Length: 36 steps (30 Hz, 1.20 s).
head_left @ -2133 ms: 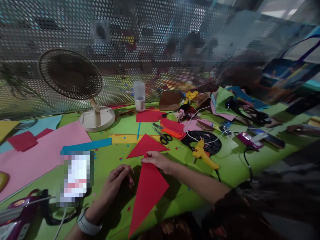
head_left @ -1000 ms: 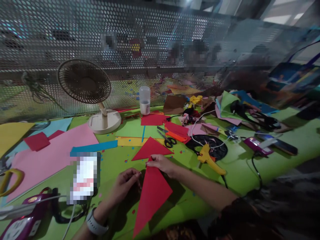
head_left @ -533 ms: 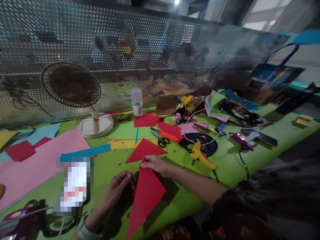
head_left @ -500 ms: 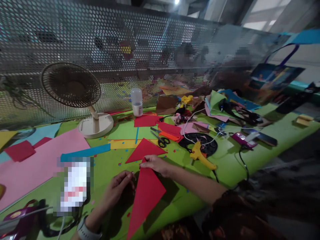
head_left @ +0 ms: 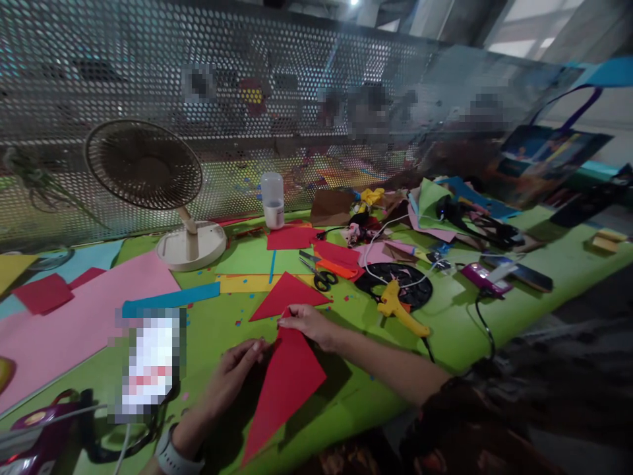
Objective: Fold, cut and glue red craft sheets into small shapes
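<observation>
My right hand [head_left: 310, 324] pinches the upper corner of a folded red paper piece [head_left: 289, 396], thumb in front. This piece tapers to a point near the table's front edge. My left hand [head_left: 238, 369], a watch on its wrist, is close by the paper's left edge. Its thumb and fingers are drawn together; whether anything is between them I cannot make out. Just beyond my right hand a red paper triangle [head_left: 287, 295] lies flat. Black-handled scissors [head_left: 324, 280] rest behind that triangle, next to an orange cutter [head_left: 339, 267].
A yellow glue gun [head_left: 401, 311] lies to the right by a black round tray [head_left: 420, 290]. At back left stands a fan [head_left: 190, 247], with a bottle [head_left: 273, 204] to its right. Pink paper [head_left: 93, 307] and a blurred-out bright object [head_left: 151, 363] are left.
The red paper's lower tip has swung slightly left. My left fingertips have come nearer to its edge. My right hand keeps its pinch.
</observation>
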### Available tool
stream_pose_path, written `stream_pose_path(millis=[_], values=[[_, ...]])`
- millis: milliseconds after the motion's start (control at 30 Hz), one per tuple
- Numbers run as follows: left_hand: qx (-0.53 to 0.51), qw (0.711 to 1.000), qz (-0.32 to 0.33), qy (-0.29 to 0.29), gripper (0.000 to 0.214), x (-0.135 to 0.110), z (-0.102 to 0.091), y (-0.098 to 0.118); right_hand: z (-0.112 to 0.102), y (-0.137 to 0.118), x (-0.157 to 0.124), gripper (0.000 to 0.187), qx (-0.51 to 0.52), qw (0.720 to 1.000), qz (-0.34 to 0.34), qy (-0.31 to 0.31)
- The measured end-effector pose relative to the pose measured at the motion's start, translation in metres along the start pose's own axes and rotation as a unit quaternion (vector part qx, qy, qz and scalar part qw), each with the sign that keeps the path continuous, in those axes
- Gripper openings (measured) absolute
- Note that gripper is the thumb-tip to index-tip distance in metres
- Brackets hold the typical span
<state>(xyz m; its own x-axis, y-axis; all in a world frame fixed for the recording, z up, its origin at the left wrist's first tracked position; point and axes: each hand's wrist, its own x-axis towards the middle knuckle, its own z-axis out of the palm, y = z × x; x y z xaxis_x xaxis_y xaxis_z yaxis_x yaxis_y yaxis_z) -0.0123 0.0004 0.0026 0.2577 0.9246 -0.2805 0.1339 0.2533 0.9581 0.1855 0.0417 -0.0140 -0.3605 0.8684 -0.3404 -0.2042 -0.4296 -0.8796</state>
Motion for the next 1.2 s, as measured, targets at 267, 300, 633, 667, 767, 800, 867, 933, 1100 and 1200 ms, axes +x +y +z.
stream_pose_path(millis=[267, 300, 633, 667, 767, 800, 867, 933, 1100, 1200], values=[[-0.021, 0.992, -0.087, -0.087, 0.043, -0.004, 0.007, -0.008, 0.009, 0.005, -0.003, 0.039, 0.033, 0.995, -0.078, 0.048], [-0.034, 0.993, -0.088, -0.078, 0.044, -0.003, 0.008, -0.009, 0.010, 0.005, -0.005, 0.040, 0.044, 0.996, -0.067, 0.037], [-0.069, 0.994, -0.070, -0.043, 0.041, -0.002, 0.006, -0.007, 0.015, 0.009, -0.011, 0.042, 0.044, 0.999, 0.026, -0.008], [-0.069, 0.995, -0.070, -0.035, 0.040, -0.002, 0.006, -0.007, 0.015, 0.009, -0.011, 0.041, 0.049, 0.998, 0.020, -0.015], [-0.056, 0.996, -0.069, -0.028, 0.041, -0.002, 0.006, -0.010, 0.016, 0.009, -0.013, 0.039, 0.052, 0.998, 0.005, -0.032], [-0.051, 0.996, -0.066, -0.031, 0.040, -0.001, 0.006, -0.011, 0.016, 0.008, -0.014, 0.038, 0.048, 0.998, 0.007, -0.028], [-0.042, 0.997, -0.059, -0.037, 0.041, 0.000, 0.006, -0.011, 0.016, 0.008, -0.015, 0.037, 0.039, 0.999, 0.012, -0.010], [-0.036, 0.997, -0.055, -0.040, 0.041, 0.001, 0.005, -0.012, 0.016, 0.007, -0.014, 0.036, 0.038, 0.999, 0.007, 0.003], [-0.049, 0.996, -0.062, -0.032, 0.040, -0.001, 0.004, -0.011, 0.008, 0.000, -0.004, 0.031, 0.046, 0.994, -0.064, 0.075], [-0.064, 0.995, -0.073, -0.035, 0.038, -0.003, 0.004, -0.009, 0.003, -0.005, 0.000, 0.030, 0.061, 0.990, -0.077, 0.098]])
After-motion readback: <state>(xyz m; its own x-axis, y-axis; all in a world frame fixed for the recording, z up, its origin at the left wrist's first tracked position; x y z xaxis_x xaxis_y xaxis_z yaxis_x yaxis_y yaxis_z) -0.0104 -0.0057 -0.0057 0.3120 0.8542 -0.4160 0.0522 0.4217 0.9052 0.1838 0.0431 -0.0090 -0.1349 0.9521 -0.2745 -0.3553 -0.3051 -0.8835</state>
